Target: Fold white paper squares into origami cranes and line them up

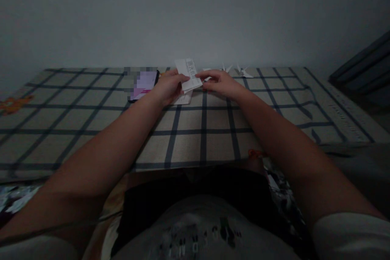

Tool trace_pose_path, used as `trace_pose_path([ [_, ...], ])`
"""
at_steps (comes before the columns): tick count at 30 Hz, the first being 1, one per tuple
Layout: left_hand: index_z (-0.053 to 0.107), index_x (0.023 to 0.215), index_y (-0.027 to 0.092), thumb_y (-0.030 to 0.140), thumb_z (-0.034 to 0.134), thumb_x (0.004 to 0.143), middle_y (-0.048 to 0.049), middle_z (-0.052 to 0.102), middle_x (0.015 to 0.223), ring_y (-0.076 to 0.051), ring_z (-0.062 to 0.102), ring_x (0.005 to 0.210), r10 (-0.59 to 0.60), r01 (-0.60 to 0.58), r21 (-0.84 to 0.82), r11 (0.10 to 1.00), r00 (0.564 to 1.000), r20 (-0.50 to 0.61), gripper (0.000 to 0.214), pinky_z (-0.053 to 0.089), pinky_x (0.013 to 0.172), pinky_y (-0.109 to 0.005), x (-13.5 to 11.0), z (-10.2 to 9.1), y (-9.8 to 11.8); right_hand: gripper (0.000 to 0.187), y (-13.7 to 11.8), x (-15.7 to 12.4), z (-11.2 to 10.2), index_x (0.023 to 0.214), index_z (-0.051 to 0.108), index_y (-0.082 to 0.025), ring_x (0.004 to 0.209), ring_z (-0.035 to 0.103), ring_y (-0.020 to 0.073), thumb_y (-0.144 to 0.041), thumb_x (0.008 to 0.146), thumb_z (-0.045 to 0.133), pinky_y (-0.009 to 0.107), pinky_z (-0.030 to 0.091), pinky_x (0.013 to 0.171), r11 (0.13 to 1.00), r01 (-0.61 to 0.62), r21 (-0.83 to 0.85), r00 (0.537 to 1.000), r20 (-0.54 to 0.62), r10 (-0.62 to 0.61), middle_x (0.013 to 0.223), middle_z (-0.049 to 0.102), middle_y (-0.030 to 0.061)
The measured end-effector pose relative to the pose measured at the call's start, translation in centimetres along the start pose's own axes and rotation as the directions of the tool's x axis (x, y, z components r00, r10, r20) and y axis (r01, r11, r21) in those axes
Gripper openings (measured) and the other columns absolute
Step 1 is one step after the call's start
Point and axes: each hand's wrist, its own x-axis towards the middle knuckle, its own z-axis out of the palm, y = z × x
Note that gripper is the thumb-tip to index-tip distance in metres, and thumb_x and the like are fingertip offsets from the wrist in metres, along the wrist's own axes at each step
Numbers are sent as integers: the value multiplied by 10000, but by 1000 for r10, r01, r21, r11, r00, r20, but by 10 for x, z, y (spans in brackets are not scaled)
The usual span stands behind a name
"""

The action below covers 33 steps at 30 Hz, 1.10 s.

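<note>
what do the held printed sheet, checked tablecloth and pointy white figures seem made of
Held printed sheet: matte paper, by its thin edges. Checked tablecloth: probably matte woven fabric, from its faintly grainy texture. Pointy white figures: likely folded paper, matte, given their thin points.

The picture is dim, with a cool grey tone, and from which side the light comes, I cannot tell. The wall [195,16] is lit softly and becomes darker toward the upper corners. The paper [189,77] is among the palest things, and its print is rather soft. The phone [148,81] shows a weak purple screen, partly covered by square blocks. A faint shadow lies on the cloth [216,118]. The shorts [140,205] are nearly black. The letters on the shirt [195,215] are blurred, and the arms [118,138] look stretched toward the lower corners.
</note>
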Motion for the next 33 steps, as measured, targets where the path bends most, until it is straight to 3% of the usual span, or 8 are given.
trace_pose_path([
  [4, 742, 1005, 154, 86, 697, 772, -39, 791, 882, -137, 741, 739, -37, 37, 18, 999, 999, 25, 247, 597, 663, -209, -2, 0, 1, 146, -6, -3, 2, 996, 810, -174, 735, 648, 115, -306, 937, 798, 231, 555, 690, 999, -47, 5, 997, -54, 47, 869, 747, 19],
  [7, 743, 1080, 175, 279, 706, 897, -54, 791, 920, -187, 775, 809, -64, 60, 70, 996, 996, 55, 214, 637, 724, -277, 1, -3, -1, 237, -4, -1, 1, 868, 766, -174, 681, 623, 104, -383, 976, 789, 224, 518, 641, 998, -70, 2, 990, -123, 70, 766, 704, 4],
  [12, 740, 1149, 193, 688, 662, 949, -107, 809, 1028, -308, 788, 1062, -59, 54, 58, 997, 995, 76, 539, 676, 866, -417, 4, -7, -6, 289, 1, 3, -2, 819, 696, -183, 624, 603, 105, -402, 957, 823, 237, 501, 612, 997, -80, 22, 982, -168, 83, 714, 685, -8],
  [14, 759, 1112, 188, 629, 787, 882, -101, 808, 1027, -283, 783, 1038, -14, 5, 122, 992, 997, 77, 498, 677, 860, -399, 3, -7, -8, 241, 0, 3, -1, 839, 685, -189, 626, 611, 111, -352, 959, 817, 241, 509, 615, 996, -79, 44, 978, -188, 86, 718, 680, -12],
  [16, 784, 1055, 169, 460, 901, 797, -88, 808, 1003, -226, 772, 946, 24, -40, 206, 978, 997, 79, 406, 675, 812, -339, 0, -7, -9, 175, -2, 2, -1, 884, 680, -200, 638, 619, 114, -291, 953, 812, 244, 524, 631, 995, -77, 71, 975, -202, 90, 735, 677, -18],
  [19, 807, 990, 149, 328, 894, 781, -82, 813, 961, -165, 742, 826, 28, -45, 265, 963, 997, 68, 288, 666, 751, -286, -1, -6, -10, 119, -5, 0, 0, 979, 698, -213, 656, 617, 114, -240, 942, 808, 246, 530, 647, 992, -74, 102, 976, -195, 93, 774, 683, -24],
  [27, 810, 993, 167, 288, 870, 781, -81, 822, 958, -172, 747, 810, -5, -26, 268, 963, 993, 116, 251, 652, 862, -350, 2, -9, -15, 140, -9, 0, 1, 842, 724, -173, 668, 560, 114, -218, 970, 758, 251, 465, 641, 994, -106, 13, 980, -167, 107, 758, 658, -8],
  [33, 830, 1000, 170, 353, 883, 764, -57, 828, 982, -205, 763, 940, 174, -185, 330, 925, 983, 63, 303, 614, 1005, -391, -6, -4, -6, 165, -4, -2, 1, 816, 713, -164, 686, 554, 110, -253, 936, 781, 249, 449, 642, 998, -53, -21, 992, -119, 50, 731, 635, -13],
])
